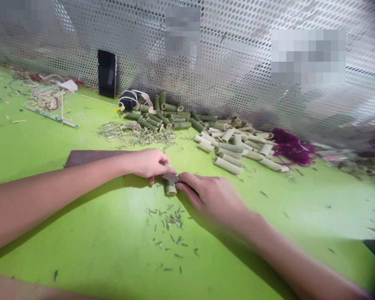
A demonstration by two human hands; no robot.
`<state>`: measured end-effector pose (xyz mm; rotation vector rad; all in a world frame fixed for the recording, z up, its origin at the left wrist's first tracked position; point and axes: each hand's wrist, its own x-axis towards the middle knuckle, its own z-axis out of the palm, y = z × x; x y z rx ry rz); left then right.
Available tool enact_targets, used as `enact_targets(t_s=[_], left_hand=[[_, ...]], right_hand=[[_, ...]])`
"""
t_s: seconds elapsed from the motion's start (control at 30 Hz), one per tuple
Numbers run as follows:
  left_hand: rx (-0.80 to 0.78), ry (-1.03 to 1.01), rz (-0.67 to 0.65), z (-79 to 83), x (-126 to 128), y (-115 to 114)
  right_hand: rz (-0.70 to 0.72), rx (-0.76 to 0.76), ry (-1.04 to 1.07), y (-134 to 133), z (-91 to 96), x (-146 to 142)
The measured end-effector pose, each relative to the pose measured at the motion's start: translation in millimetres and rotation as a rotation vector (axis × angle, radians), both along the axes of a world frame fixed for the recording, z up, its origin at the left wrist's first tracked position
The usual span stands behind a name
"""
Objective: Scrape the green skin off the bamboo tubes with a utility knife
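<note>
My left hand (148, 163) and my right hand (209, 196) meet above the green tabletop (90, 233). Between them lies a short green bamboo tube (171, 188), its upper end hidden by my fingers. My left hand's fingers close around the tube's top. A small dark flat blade (170, 178) sits against the tube, and my right hand's fingers hold it. Its handle is hidden in that hand. Thin green bamboo slivers (170, 229) are scattered on the table just below my hands.
Several bamboo tube sections (234, 146) lie heaped at the back, beside a mound of pale shavings (134, 134). A dark board (90, 157) lies left of my hands. Behind stand a perforated metal screen (206, 54) and an upright phone (106, 73). Purple fibres (292, 148) lie right.
</note>
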<state>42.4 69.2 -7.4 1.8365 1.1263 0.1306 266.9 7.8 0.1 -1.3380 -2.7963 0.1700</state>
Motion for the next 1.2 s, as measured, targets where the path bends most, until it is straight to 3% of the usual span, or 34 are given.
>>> enact_targets(t_s=[0.2,0.43,0.63,0.83,0.97,1.2], left_hand=[[-0.013,-0.036,-0.003,0.4,0,-1],[-0.045,-0.055,-0.014,-3.2,-2,4],[-0.012,-0.051,-0.054,-6.8,-4,5],[0.01,-0.012,-0.072,-4.0,-3,4],[0.015,0.001,-0.049,-1.4,-1,1],[0.012,-0.041,-0.06,-5.0,-1,4]], right_hand=[[0.005,-0.063,0.033,2,0.8,-2],[0.174,-0.424,0.14,3,9.3,12],[0.04,-0.167,0.112,2,1.0,13],[0.025,0.04,-0.001,0,0.3,-2],[0.026,0.017,0.017,0,2.5,-1],[0.026,-0.173,0.09,10,0.1,6]])
